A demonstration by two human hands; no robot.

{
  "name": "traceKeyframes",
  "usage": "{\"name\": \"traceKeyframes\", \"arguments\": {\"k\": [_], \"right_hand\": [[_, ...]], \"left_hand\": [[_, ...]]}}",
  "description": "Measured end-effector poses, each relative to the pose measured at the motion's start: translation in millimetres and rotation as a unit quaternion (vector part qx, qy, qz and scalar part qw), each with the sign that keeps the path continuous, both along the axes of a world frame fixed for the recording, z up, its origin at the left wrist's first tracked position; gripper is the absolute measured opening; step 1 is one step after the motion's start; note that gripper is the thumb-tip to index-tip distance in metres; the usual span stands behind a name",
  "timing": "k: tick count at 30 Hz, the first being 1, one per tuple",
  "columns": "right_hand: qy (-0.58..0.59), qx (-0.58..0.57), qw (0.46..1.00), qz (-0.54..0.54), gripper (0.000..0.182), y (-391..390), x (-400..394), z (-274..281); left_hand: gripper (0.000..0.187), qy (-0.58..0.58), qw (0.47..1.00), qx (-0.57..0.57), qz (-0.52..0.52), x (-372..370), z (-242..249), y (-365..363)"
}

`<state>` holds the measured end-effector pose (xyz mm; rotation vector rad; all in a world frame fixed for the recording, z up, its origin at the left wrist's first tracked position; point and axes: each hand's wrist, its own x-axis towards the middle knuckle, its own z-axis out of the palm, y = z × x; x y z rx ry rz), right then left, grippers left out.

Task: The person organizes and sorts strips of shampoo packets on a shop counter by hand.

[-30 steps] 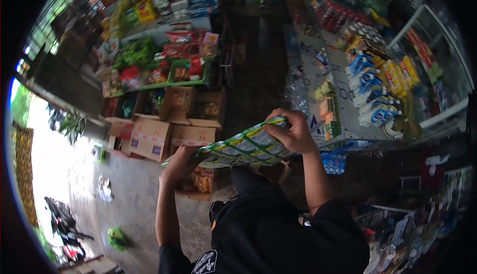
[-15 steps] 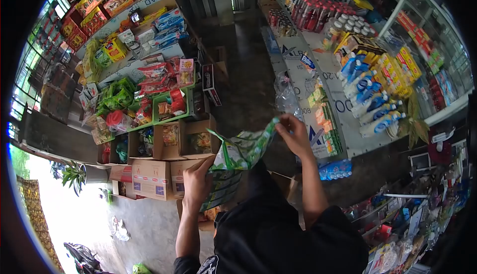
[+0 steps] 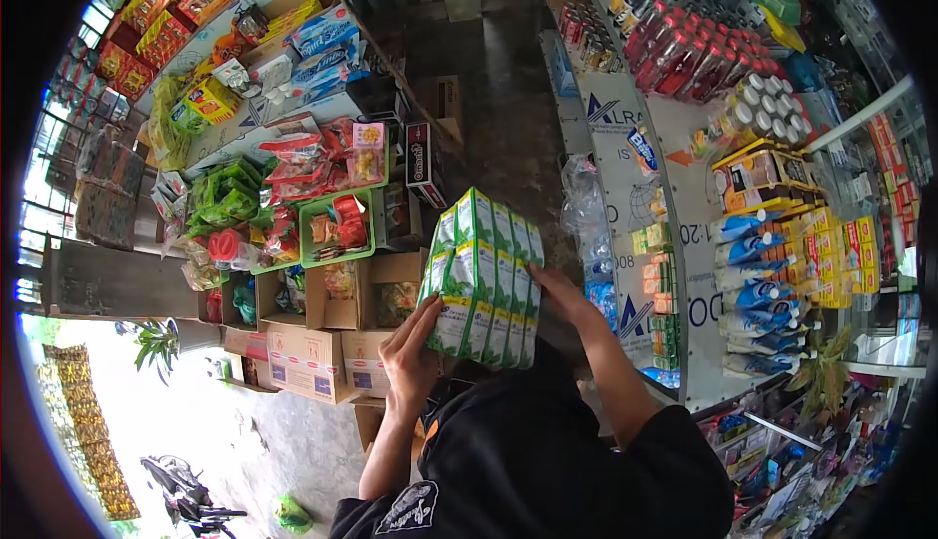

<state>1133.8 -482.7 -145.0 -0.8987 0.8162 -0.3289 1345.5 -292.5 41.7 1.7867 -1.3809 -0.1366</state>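
Through the head camera I see a green-and-white pack (image 3: pixel 481 285) held up before the black shirt (image 3: pixel 576 451). My view shows the left hand (image 3: pixel 410 355) clamped on its lower left edge; the right hand (image 3: pixel 564 297) grips its right edge, fingers partly hidden. Open cardboard boxes (image 3: pixel 396 267) sit leftward; blue-and-white pouches (image 3: pixel 757 295) line the counter (image 3: pixel 696 368) rightward.

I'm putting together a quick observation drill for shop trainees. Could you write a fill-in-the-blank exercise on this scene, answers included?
1. The packets between the left hand and right hand are mostly white and ____.
2. In the picture, the red-capped bottles stand to the ____ of the aisle.
3. The person's shirt is mainly ____ in colour.

Missing words: green; right; black.
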Motion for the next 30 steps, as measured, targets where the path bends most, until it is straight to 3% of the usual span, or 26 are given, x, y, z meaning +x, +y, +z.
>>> {"name": "traceKeyframes", "arguments": {"k": [1, 5, 8, 11, 14, 15, 19, 22, 24, 26, 28, 30], "right_hand": [[0.012, -0.026, 1.0, 0.003, 0.056, -10, 10, 1], [-0.049, -0.082, 0.982, -0.165, 0.039, -54, 33, 42], [-0.089, -0.03, 0.967, -0.238, 0.036, -92, 37, 90], [-0.174, -0.161, 0.963, -0.129, 0.034, -117, 50, 165], [-0.03, -0.267, 0.962, -0.047, 0.03, -129, 68, 210], [-0.053, -0.282, 0.958, -0.003, 0.026, -131, 74, 222], [-0.037, -0.323, 0.946, -0.022, 0.03, -135, 92, 230], [0.138, -0.29, 0.947, 0.012, 0.037, -128, 106, 238], [0.148, -0.333, 0.93, 0.044, 0.035, -120, 107, 220], [0.081, -0.366, 0.926, -0.044, 0.03, -125, 107, 197], [0.052, -0.367, 0.92, -0.128, 0.025, -123, 105, 223], [0.066, -0.448, 0.885, -0.109, 0.025, -134, 108, 237]], "left_hand": [[0.066, 0.0, 1.0, -0.008, 0.002, 2, 0, -7], [0.065, -0.001, 1.0, -0.022, 0.008, 14, -14, -26], [0.065, -0.01, 0.999, -0.032, -0.005, 21, -26, -34], [0.064, -0.028, 0.998, -0.025, -0.049, 29, -41, -36], [0.064, -0.043, 0.995, -0.043, -0.078, 37, -51, -37], [0.064, -0.04, 0.995, -0.047, -0.08, 39, -54, -38], [0.066, -0.005, 0.996, -0.064, -0.064, 46, -55, -36], [0.069, 0.011, 0.994, -0.092, -0.054, 48, -52, -39], [0.069, 0.018, 0.993, -0.1, -0.054, 50, -48, -40], [0.068, 0.019, 0.993, -0.104, -0.052, 55, -48, -39], [0.067, 0.018, 0.993, -0.108, -0.041, 59, -52, -38], [0.066, 0.011, 0.993, -0.113, -0.03, 64, -61, -37]]}}
